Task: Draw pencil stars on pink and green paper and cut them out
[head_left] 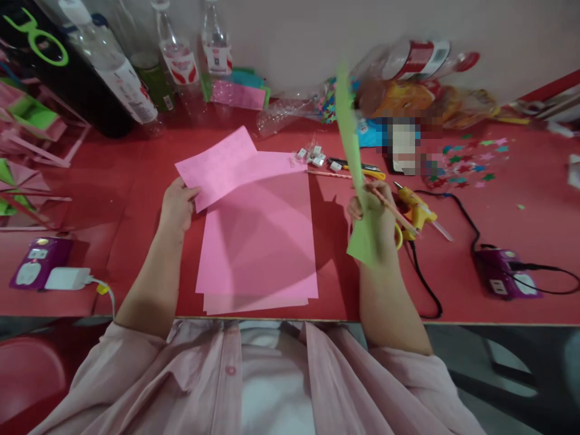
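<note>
My left hand [177,206] is closed on the corner of a small pink paper piece [220,164], raised over the left edge of a stack of larger pink paper sheets [263,241]. To the right of the stack, my right hand [378,208] grips a light green paper strip [348,139], which stands upright and is slightly blurred. A pencil [396,212] also sits in that hand, pointing down to the right. Beside it on the table lies a yellow glue gun [414,208], and a yellow scissors handle [399,237] shows partly behind the hand.
Plastic bottles [179,66] stand along the wall, and others [421,60] lie at the back right. Colored stars [471,160] are scattered at right. Purple power sockets [43,261] sit on both sides; a black cord [426,290] loops near the front edge. Pink paper models [40,130] stand at left.
</note>
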### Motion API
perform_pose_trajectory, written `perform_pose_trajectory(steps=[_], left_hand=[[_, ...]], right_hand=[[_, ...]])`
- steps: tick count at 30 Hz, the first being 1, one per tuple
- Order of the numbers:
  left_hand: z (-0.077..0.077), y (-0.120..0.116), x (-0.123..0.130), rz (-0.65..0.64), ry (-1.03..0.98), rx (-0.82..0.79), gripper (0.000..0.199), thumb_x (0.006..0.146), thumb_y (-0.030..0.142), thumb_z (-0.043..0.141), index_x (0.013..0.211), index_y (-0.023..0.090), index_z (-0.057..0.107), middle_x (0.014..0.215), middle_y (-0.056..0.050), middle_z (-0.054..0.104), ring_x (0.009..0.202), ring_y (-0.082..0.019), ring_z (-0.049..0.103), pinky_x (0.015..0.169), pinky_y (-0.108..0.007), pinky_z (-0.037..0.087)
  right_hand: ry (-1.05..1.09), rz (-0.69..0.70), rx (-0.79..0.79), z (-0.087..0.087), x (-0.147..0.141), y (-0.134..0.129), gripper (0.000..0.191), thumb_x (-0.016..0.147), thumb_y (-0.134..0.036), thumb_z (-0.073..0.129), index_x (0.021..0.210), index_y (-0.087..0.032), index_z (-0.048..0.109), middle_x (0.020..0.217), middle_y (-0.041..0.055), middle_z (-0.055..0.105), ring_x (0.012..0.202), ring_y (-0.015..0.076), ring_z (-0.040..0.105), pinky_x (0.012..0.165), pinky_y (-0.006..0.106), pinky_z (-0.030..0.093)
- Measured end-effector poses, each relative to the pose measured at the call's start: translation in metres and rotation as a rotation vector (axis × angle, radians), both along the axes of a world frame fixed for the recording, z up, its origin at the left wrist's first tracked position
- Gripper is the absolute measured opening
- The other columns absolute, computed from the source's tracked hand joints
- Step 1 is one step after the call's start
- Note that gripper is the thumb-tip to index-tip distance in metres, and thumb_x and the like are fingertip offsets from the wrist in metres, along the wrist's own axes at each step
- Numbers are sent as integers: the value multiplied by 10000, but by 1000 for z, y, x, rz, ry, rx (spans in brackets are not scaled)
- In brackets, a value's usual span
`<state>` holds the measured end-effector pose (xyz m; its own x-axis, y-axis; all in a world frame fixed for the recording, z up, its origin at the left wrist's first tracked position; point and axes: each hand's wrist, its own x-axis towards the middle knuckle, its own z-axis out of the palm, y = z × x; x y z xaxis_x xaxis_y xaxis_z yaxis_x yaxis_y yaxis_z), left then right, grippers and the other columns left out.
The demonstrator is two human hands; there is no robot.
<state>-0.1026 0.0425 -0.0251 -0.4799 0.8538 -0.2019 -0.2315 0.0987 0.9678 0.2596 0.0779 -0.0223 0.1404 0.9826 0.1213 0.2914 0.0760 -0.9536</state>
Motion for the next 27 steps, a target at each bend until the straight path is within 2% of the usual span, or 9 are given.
perform_pose_trajectory(steps=[3, 6, 9, 13, 17, 20, 22, 24, 27], left_hand=[[-1, -4, 11, -205, 74, -124, 223, 666, 50, 629, 853, 168, 659, 770, -39, 698, 852, -247, 708, 756, -377, 593], [-2, -8, 25, -391, 163, -123, 240, 660, 81, 672, 879, 175, 642, 754, -27, 686, 783, -230, 691, 728, -373, 571], [-4, -11, 28, -466, 334, -125, 249, 690, 109, 668, 918, 202, 633, 729, -6, 667, 662, -192, 655, 680, -344, 545], [-2, -13, 13, -435, 687, -231, 132, 748, 230, 693, 873, 223, 653, 626, 6, 590, 594, -208, 612, 656, -358, 508], [12, -17, 10, -285, 1022, -275, 266, 778, 228, 672, 1035, 214, 606, 607, 13, 556, 656, -237, 605, 732, -412, 513], [19, -27, 33, -484, 1158, -161, 276, 869, 275, 574, 1131, 192, 591, 837, -57, 666, 769, -247, 650, 746, -401, 523], [17, -36, 56, -728, 1264, -2, 304, 912, 274, 513, 1180, 153, 592, 1186, -140, 645, 1070, -295, 626, 880, -416, 506], [8, -44, 79, -917, 1359, 130, 454, 914, 357, 550, 1298, 115, 531, 1371, -188, 549, 1282, -337, 505, 1039, -451, 420], [-6, -52, 104, -1050, 1481, 288, 709, 869, 519, 609, 1382, 53, 460, 1492, -266, 406, 1419, -404, 329, 1141, -521, 278]], right_hand=[[86, 12, -33, 2, -11, -4, 173, 743, -290, 534, 840, -265, 393, 745, -32, 445, 606, 138, 426, 569, 284, 354], [-47, 216, -147, 8, -13, -5, 208, 670, -257, 623, 814, -248, 472, 716, -38, 458, 602, 130, 402, 590, 287, 335], [-286, 318, -193, 13, -9, -7, 171, 643, -166, 604, 765, -237, 507, 659, -37, 481, 595, 141, 422, 592, 285, 325], [-689, 403, -252, 18, -6, -11, 199, 666, -87, 512, 782, -246, 483, 655, -12, 559, 580, 168, 491, 557, 283, 312], [-853, 474, -318, 26, -6, -15, 236, 648, -41, 524, 758, -245, 479, 635, -5, 559, 531, 163, 464, 531, 287, 283], [-900, 350, -218, 37, -11, -17, 227, 669, -49, 586, 734, -237, 476, 692, 30, 564, 586, 178, 468, 564, 303, 279], [-869, 256, -77, 43, -22, -17, 159, 758, -125, 601, 764, -232, 483, 753, 56, 576, 661, 198, 497, 604, 320, 304], [-703, 309, 8, 45, -40, -16, 56, 877, -236, 534, 836, -230, 497, 792, 55, 596, 726, 200, 540, 654, 332, 358], [-272, 547, -80, 35, -77, -13, 212, 952, -418, 441, 907, -233, 535, 766, 16, 613, 725, 168, 590, 680, 314, 431]])
